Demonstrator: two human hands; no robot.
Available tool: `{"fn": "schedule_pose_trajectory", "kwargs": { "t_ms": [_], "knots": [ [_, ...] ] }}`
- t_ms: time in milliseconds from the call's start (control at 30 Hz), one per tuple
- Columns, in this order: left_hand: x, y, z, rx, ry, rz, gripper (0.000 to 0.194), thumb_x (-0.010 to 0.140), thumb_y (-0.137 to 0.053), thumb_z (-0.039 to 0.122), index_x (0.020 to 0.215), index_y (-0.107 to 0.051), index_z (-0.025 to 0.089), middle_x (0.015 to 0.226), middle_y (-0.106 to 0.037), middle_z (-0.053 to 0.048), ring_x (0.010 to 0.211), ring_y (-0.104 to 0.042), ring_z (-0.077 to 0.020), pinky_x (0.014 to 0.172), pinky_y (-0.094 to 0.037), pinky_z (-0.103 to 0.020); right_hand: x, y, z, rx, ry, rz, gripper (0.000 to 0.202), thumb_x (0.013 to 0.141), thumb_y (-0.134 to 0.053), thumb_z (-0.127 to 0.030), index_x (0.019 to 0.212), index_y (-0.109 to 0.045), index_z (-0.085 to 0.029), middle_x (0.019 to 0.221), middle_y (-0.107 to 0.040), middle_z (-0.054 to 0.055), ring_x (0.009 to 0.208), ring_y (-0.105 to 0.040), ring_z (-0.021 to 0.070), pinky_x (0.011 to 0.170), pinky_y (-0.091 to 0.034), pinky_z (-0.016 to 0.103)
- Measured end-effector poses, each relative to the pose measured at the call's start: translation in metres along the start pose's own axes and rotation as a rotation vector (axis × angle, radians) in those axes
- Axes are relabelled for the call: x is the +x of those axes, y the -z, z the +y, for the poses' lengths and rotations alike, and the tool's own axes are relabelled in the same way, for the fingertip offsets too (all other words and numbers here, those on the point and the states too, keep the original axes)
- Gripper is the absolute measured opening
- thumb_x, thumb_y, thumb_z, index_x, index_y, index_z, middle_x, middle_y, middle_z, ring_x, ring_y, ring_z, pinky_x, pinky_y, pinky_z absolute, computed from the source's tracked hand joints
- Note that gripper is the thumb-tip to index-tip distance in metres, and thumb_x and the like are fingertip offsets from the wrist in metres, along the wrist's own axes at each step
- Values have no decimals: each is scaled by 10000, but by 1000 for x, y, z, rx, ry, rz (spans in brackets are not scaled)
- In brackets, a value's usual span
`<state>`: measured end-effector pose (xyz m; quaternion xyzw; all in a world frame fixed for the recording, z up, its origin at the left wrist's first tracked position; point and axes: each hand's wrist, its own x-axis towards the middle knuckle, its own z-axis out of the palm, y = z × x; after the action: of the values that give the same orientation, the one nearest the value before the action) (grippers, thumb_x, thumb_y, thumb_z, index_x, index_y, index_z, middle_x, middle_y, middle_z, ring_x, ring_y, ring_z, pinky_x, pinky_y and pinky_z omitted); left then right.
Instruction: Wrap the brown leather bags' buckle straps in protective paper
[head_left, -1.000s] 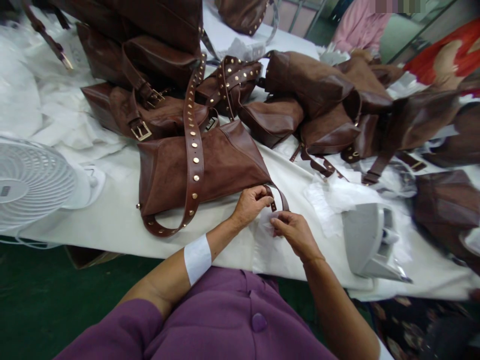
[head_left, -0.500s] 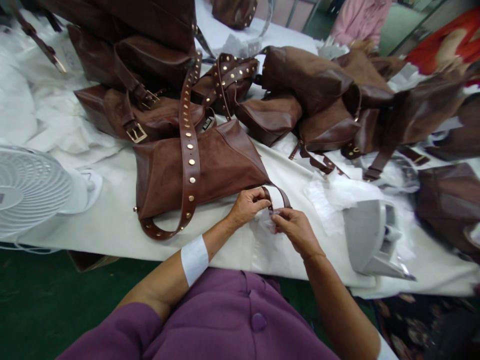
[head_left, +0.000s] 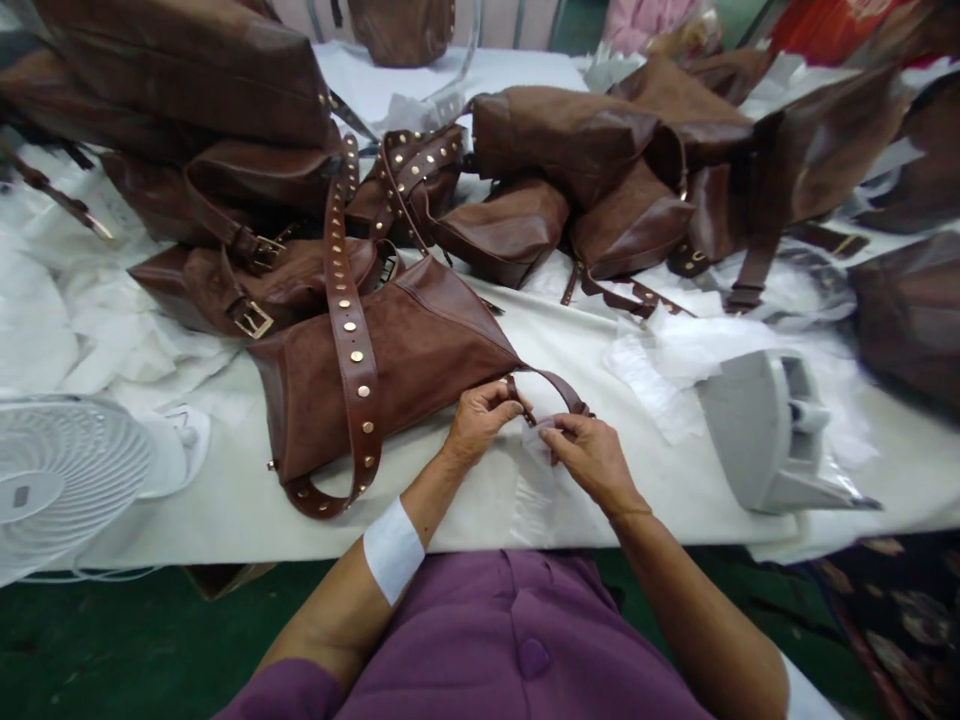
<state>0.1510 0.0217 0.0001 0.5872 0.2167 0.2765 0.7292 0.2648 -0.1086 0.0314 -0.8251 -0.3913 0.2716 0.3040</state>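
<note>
A brown handbag (head_left: 420, 350) lies on its side in front of me, its gold-studded strap (head_left: 358, 350) draped across it. My left hand (head_left: 480, 418) is closed at the bag's near right corner, thumb and fingers pinching a narrow brown strap end (head_left: 523, 408). Just right of it, my right hand (head_left: 589, 450) pinches a piece of thin clear plastic film (head_left: 536, 432) against that strap end. A loop of brown strap (head_left: 559, 382) curves from the bag's corner toward my right hand. The fingertips partly hide the small parts between them.
More brown bags (head_left: 615, 130) are heaped along the back of the white-covered table (head_left: 465, 515). A white fan (head_left: 67, 480) stands at the left, a grey tape dispenser (head_left: 757, 430) at the right. Crumpled white wrapping (head_left: 667, 370) lies nearby. Another person's pink sleeve (head_left: 649, 20) shows at the back.
The camera view has shifted, so the bags sit further left. Both hands stay at the strap end; slightly more of the strap shows between them, with the plastic film still pinched.
</note>
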Motion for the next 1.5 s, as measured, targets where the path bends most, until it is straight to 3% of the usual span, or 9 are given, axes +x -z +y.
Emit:
{"fn": "schedule_pose_trajectory", "kwargs": {
  "t_ms": [233,433,633,767,833,1000,1167,1300,1500],
  "knots": [
    [1,-2,-4,-18,4,12,127,732,-682,283,765,-689,161,780,-669,-37,750,-603,-154,771,-467,-280,-4,2,0,23,39,69,204,806,-545,-304,767,-714,-197,501,-625,-15,510,-595,150,591,-411,254],
    [7,-6,-4,45,-21,-6,137,718,-698,293,756,-692,162,753,-660,-36,722,-600,-156,736,-473,-279,-5,0,3,86,78,96,204,798,-548,-286,847,-722,-192,609,-670,0,556,-601,145,604,-415,238],
    [6,-9,-1,49,38,-9,98,702,-691,244,727,-677,150,756,-654,-36,728,-581,-150,737,-451,-269,-1,-3,4,69,76,117,218,790,-531,-295,801,-723,-193,671,-678,14,615,-595,155,618,-389,235],
    [-13,-20,5,-53,196,86,101,637,-664,156,601,-570,143,731,-639,-31,692,-554,-134,688,-430,-247,-8,-16,-4,134,48,38,336,809,-477,-349,594,-661,-168,555,-594,12,571,-539,166,554,-343,248],
    [-17,-25,2,-173,266,185,179,609,-633,137,549,-464,152,712,-626,-30,636,-524,-116,617,-409,-230,-8,-27,-2,284,-14,5,375,819,-454,-409,639,-674,-163,584,-599,8,585,-528,173,540,-348,247],
    [-5,-31,-4,-180,280,388,206,639,-621,207,580,-426,172,549,-495,23,487,-418,-80,463,-318,-202,3,-38,6,486,-127,121,380,754,-514,-491,678,-689,-162,594,-592,3,600,-512,180,529,-348,251],
    [0,-33,1,-107,268,337,233,644,-647,243,581,-433,173,522,-462,42,459,-398,-70,438,-315,-192,-2,-23,6,444,-70,159,366,784,-531,-473,702,-690,-154,617,-575,0,630,-493,164,563,-347,247],
    [-1,-33,-6,-110,249,298,273,649,-683,302,596,-451,169,583,-511,32,516,-459,-76,485,-362,-194,-4,-26,13,544,-65,212,344,789,-547,-439,738,-701,-136,632,-583,7,649,-504,161,594,-367,246],
    [-2,-30,-10,-112,222,293,284,651,-701,311,601,-462,165,610,-544,23,527,-460,-73,514,-356,-201,-8,-38,20,651,-146,45,276,728,-633,-362,861,-713,-135,699,-630,15,637,-517,154,592,-378,249]
  ]
}}
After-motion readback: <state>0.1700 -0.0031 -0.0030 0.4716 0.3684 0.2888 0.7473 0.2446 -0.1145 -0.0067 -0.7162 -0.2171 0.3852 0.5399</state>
